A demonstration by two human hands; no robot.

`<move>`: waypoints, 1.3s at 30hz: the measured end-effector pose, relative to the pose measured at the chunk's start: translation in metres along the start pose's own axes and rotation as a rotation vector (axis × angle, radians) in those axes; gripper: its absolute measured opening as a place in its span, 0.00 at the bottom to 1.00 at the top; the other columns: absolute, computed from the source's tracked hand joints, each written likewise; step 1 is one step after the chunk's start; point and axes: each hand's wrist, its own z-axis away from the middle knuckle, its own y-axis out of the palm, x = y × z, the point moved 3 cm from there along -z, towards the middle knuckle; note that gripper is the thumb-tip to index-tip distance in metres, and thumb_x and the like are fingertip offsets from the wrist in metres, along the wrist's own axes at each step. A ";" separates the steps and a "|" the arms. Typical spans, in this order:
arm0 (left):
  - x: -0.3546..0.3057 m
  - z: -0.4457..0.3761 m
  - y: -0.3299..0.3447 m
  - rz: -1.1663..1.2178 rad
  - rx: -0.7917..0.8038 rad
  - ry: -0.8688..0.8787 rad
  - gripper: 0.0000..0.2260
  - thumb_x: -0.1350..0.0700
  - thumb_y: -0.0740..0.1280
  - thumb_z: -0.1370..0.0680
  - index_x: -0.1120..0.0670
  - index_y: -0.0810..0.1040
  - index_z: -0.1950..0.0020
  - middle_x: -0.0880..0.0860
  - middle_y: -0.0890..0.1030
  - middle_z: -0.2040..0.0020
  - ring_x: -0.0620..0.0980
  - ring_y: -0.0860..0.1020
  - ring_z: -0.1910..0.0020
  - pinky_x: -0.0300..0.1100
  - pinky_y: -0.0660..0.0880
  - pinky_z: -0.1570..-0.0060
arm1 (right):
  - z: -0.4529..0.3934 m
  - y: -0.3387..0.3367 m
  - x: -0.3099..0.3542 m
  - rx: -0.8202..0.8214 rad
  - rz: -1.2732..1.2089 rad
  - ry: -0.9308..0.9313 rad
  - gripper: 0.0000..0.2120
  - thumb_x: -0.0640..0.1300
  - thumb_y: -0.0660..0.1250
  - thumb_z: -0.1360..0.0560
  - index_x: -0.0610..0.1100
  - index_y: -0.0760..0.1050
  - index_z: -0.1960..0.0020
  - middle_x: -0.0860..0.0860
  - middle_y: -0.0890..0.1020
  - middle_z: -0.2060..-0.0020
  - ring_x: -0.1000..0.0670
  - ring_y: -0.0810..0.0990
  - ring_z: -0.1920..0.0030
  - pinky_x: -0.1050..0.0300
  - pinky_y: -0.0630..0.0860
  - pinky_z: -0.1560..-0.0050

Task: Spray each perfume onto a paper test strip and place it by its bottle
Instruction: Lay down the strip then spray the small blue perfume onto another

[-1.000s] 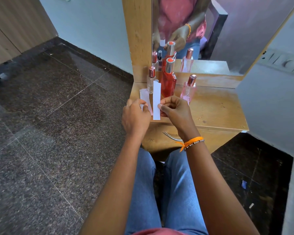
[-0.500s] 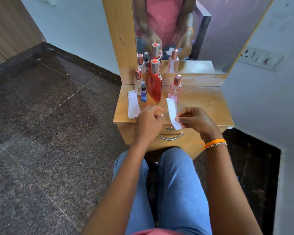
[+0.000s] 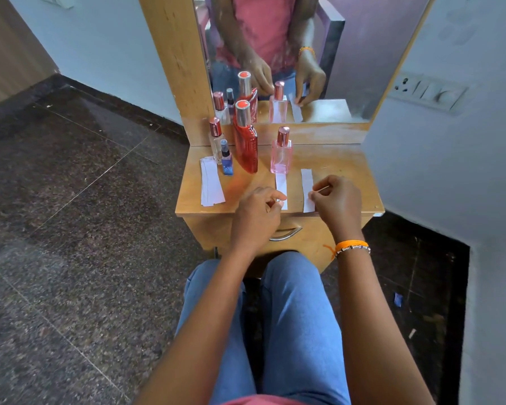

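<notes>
On the smooth wooden dresser top (image 3: 333, 162), 4 glass bottles stood; the tall red bottle (image 3: 246, 147) was largest. 2 flat paper strips lay lengthwise toward the mirror: the right hand (image 3: 338, 200) pinched one strip (image 3: 307, 190); the half-curled left hand (image 3: 259, 213) touched the other strip (image 3: 281, 188), below the pink bottle (image 3: 281, 156).

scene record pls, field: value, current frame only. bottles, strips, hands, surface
surface: wooden dressing table, mirror behind
bottles: four, all upright and capped: clear bottle, small blue bottle, tall red bottle, pink bottle
strip stack: paper strips, left of the blue bottle
loose strips: one strip in front of the pink bottle, second strip to its right
left hand: fingertips at the first strip's near end
right hand: pinching the second strip
spraying: none underway
</notes>
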 end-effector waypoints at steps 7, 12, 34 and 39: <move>0.008 -0.002 -0.001 0.033 -0.024 -0.022 0.09 0.59 0.64 0.25 0.47 0.81 0.52 0.42 0.77 0.57 0.37 0.73 0.60 0.27 0.67 0.62 | 0.002 0.001 0.002 -0.038 0.166 -0.037 0.05 0.41 0.69 0.27 0.41 0.79 0.53 0.44 0.83 0.58 0.47 0.78 0.59 0.57 0.69 0.61; 0.018 -0.005 -0.015 0.058 -0.091 -0.067 0.08 0.58 0.64 0.24 0.48 0.81 0.52 0.42 0.79 0.56 0.35 0.73 0.59 0.23 0.65 0.64 | 0.008 0.000 0.027 -0.077 0.252 -0.102 0.06 0.44 0.69 0.26 0.43 0.79 0.51 0.45 0.82 0.55 0.44 0.79 0.54 0.57 0.66 0.62; 0.046 -0.007 -0.068 0.311 -0.441 -0.232 0.12 0.65 0.59 0.23 0.53 0.76 0.44 0.51 0.78 0.52 0.49 0.76 0.52 0.37 0.70 0.54 | 0.016 0.094 0.130 0.066 0.109 -0.488 0.11 0.33 0.61 0.24 0.39 0.70 0.42 0.42 0.80 0.49 0.39 0.79 0.52 0.55 0.66 0.63; 0.036 -0.007 -0.066 0.321 -0.347 -0.039 0.22 0.71 0.55 0.25 0.53 0.72 0.34 0.53 0.71 0.38 0.47 0.71 0.38 0.39 0.68 0.37 | 0.030 0.069 0.125 0.100 -0.101 -0.506 0.15 0.33 0.65 0.27 0.38 0.71 0.41 0.42 0.81 0.48 0.42 0.80 0.50 0.48 0.77 0.52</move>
